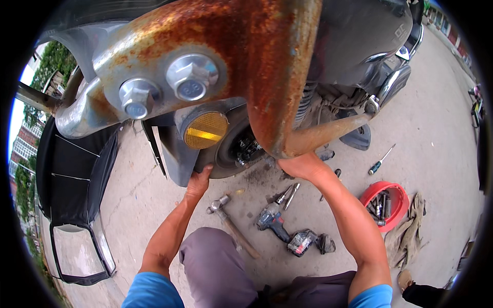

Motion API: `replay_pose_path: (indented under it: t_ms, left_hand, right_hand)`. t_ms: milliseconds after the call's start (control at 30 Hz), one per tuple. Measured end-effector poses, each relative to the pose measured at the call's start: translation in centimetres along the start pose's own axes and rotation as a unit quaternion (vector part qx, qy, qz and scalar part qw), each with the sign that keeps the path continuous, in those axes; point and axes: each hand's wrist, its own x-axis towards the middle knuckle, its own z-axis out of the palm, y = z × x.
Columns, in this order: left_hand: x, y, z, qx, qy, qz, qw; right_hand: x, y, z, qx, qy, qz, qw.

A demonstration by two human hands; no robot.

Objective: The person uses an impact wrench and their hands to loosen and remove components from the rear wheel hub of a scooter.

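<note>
Wheel shows behind a rusty bar. The left hand is at the wheel's lower left edge, fingers hidden; the right hand is right of the wheel, partly behind the bar. I cannot tell whether either grasps anything. Nearer than the wheel lie a hammer and power drill.

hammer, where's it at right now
In the head view, the hammer lies on the ground just left of centre, lower in the picture than the left hand, with the cordless power tool to its right.
</note>
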Motion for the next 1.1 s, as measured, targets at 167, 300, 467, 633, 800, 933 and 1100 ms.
replay_pose_path:
  t_ms: [167, 300, 467, 633, 800, 933, 1100]
  left_hand:
    - [0.2, 0.4, 0.1, -0.033, 0.009, 0.006, 0.999]
    - [0.3, -1.0, -0.2, -0.025, 0.000, -0.009, 1.000]
    - [1.3, -0.2, -0.6, 0.066, 0.009, 0.058, 0.996]
    - [2.4, 0.6, -2.8, 0.102, -0.106, 0.045, 0.988]
    - [2.1, 0.7, -3.5, 0.138, -0.105, 0.062, 0.983]
    - [1.8, 0.3, -2.5, 0.147, -0.090, 0.089, 0.981]
    - [2.2, 0.5, -3.4, 0.131, -0.091, 0.050, 0.986]
  right_hand:
    - [0.3, -0.1, -0.3, -0.033, -0.013, -0.004, 0.999]
    - [1.1, -1.1, -0.1, 0.032, -0.093, 0.158, 0.983]
    - [1.1, 0.5, 1.1, -0.035, 0.067, -0.040, 0.996]
    - [-1.0, 0.3, 0.3, -0.064, 0.063, -0.001, 0.996]
    - [-3.9, 2.8, 1.9, -0.199, 0.069, -0.159, 0.965]
    - [-7.3, 3.4, 5.0, -0.247, -0.080, -0.243, 0.935]
    - [-12.6, 5.0, 8.4, -0.266, -0.251, -0.254, 0.895]
